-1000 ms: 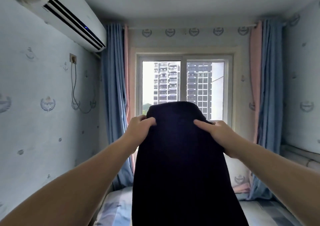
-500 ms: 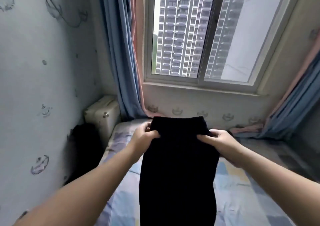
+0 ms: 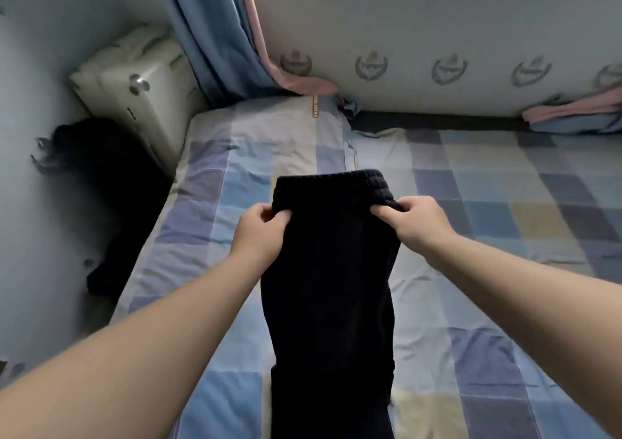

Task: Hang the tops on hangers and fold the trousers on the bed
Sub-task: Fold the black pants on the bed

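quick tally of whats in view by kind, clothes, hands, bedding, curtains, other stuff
Trousers: 1, the black trousers, pinched at the waist by both hands
Hands: 2, left hand and right hand
Bed with checked sheet: 1
Curtains: 2, one left, one bunched at right
Cream suitcase: 1
Dark heap by the wall, unclear what: 1
Total: 8

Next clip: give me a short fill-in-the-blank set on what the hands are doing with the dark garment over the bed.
1. Both hands grip the black trousers near the ____ end.
2. The left hand holds the garment's ____ edge.
3. Beneath the trousers lies a bed sheet with a ____ pattern.
4. Against the wall at the bed's far left corner stands a cream-coloured ____.

Missing words: waistband; left; checked; suitcase
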### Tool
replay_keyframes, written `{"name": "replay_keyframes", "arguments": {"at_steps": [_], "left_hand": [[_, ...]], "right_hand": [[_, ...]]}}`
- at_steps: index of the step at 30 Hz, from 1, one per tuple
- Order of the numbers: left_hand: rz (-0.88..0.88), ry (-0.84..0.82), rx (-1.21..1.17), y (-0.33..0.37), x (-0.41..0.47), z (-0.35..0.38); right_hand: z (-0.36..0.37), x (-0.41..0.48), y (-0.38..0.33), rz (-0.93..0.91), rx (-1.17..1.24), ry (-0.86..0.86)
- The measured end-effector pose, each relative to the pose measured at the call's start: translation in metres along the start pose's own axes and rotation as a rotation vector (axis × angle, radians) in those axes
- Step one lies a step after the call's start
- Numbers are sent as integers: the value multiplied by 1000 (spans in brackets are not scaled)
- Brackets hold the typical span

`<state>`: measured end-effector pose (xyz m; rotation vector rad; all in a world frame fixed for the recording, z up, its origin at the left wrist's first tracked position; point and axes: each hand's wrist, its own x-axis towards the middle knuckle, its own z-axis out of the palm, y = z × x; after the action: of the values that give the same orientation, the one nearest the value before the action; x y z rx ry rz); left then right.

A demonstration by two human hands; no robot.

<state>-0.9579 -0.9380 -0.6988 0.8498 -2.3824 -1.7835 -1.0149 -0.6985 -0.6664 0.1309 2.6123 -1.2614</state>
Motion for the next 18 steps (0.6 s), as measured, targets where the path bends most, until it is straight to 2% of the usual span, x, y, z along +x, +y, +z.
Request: {"name": "replay_keyframes", "arguments": {"at_steps": [4,9,14,18], "left_hand": [[-100,88,180,-62,34,42],[-87,-55,332,-137,-5,74],[-46,-183,455,-171,-77,76],[-57,-240,493,-174,-138,72]], "right_hand": [[56,46,54,87,100,-16],[97,16,125,132,68,-233],[89,-43,169,66,-59,-409],[67,-88,185,-5,-213,-470]]}}
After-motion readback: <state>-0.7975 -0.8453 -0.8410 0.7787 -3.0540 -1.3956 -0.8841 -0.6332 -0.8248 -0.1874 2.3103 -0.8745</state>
